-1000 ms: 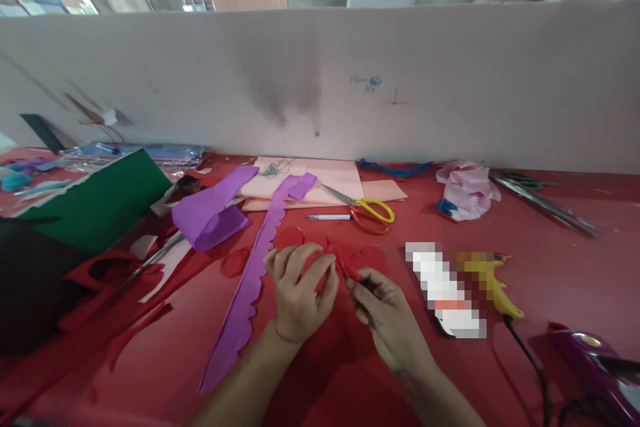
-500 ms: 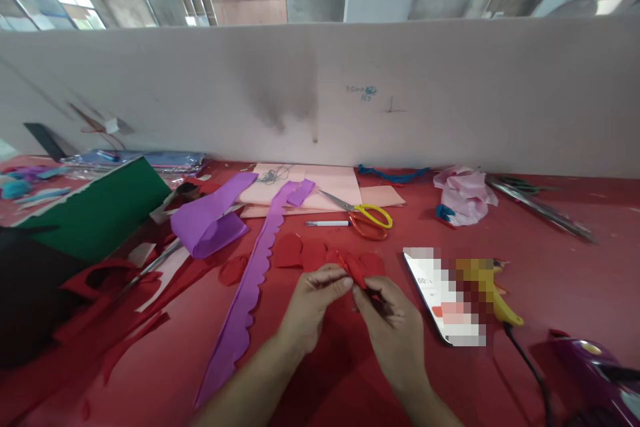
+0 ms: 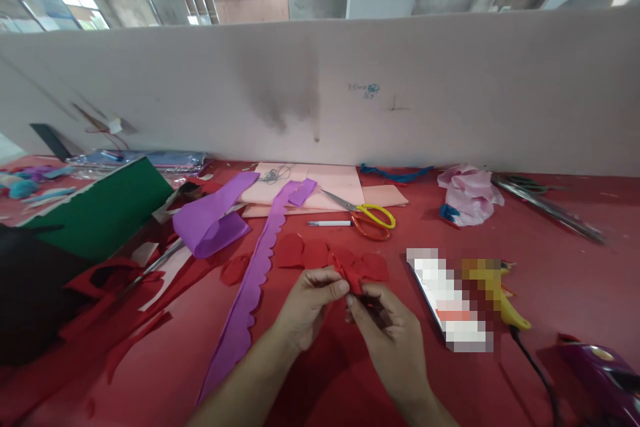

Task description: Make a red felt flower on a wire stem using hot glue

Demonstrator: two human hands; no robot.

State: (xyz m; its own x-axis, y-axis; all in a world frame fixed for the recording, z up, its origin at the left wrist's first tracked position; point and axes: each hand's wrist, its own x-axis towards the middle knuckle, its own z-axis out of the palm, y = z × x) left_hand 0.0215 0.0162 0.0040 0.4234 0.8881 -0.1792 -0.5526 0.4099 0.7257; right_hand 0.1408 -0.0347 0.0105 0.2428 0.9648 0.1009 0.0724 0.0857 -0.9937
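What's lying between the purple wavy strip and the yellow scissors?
A white pen lies there on the red table, shown in the head view.

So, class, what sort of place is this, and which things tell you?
Probably a craft workbench: yellow-and-orange-handled scissors, a yellow hot-glue gun and a purple scalloped strip lie around; the left hand and right hand pinch a small red cut-out piece.

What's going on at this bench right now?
A person pinches a small red piece between the left hand and right hand, just above the red table. More red cut-outs lie behind it, beside a purple scalloped strip. The scissors and yellow glue gun lie untouched.
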